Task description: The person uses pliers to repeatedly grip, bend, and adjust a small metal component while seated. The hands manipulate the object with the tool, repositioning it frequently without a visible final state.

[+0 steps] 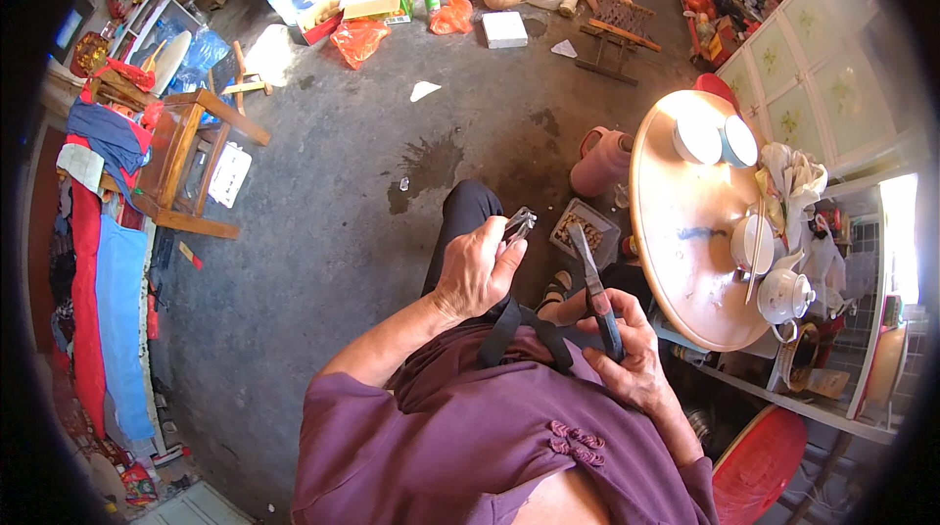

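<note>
Metal clip [520,223] pinched in left hand [477,268]; right hand [627,349] grips pliers [593,288].

Single head cam, wide fisheye, worn on person's head, looking steeply down over purple top. Hands [490,270] close, mid-frame, forearms coming in from bottom edge. Concrete floor [323,221] spreads out beyond, round table [685,231] at right. Edges bend near rim, corners black.

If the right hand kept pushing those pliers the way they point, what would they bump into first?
Probably the small tray of bits on the floor: the right hand aims the pliers up and away toward it. Depth is hard to judge here.
</note>
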`<state>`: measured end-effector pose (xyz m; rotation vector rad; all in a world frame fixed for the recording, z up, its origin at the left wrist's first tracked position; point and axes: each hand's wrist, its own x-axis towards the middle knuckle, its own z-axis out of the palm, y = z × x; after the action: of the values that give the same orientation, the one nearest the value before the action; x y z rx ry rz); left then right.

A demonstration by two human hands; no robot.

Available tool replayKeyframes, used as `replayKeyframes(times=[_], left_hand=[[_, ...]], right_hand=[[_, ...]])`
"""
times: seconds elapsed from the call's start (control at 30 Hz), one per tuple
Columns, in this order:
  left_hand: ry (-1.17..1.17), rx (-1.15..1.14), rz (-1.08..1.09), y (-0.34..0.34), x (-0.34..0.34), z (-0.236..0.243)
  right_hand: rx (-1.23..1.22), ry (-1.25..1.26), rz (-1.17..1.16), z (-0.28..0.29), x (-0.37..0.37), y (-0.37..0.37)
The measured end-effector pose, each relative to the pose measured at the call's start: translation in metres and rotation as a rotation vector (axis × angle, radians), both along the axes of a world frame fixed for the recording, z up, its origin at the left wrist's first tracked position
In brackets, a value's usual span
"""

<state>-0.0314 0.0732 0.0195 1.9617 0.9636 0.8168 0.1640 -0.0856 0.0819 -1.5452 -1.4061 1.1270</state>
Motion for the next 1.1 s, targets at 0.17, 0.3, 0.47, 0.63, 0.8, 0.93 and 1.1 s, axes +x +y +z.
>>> replayKeyframes(times=[0.17,0.3,0.47,0.63,0.8,0.93,1.1], left_hand=[[0.052,-0.234,-0.018,0.005,-0.001,0.001],[0.182,-0.287,-0.037,0.012,-0.013,0.002],[0.245,-0.626,-0.029,0.035,-0.053,-0.047],[0.102,-0.988,0.078,0.032,-0.062,-0.053],[0.079,-0.924,0.014,0.027,-0.039,-0.041],[0.077,-0.642,-0.132,0.016,-0.005,-0.014],[0.095,-0.272,-0.248,-0.012,0.031,0.034]], right_hand=[[-0.095,-0.033,0.049,-0.017,-0.002,0.002],[-0.158,-0.001,0.032,-0.023,-0.008,0.004],[-0.048,-0.146,0.07,-0.073,-0.011,0.022],[-0.002,-0.237,0.106,-0.089,-0.021,0.029],[0.26,-0.178,-0.144,-0.084,-0.023,0.025],[0.241,-0.16,-0.408,-0.077,-0.012,0.043],[0.136,0.136,-0.52,-0.07,0.004,0.043]])
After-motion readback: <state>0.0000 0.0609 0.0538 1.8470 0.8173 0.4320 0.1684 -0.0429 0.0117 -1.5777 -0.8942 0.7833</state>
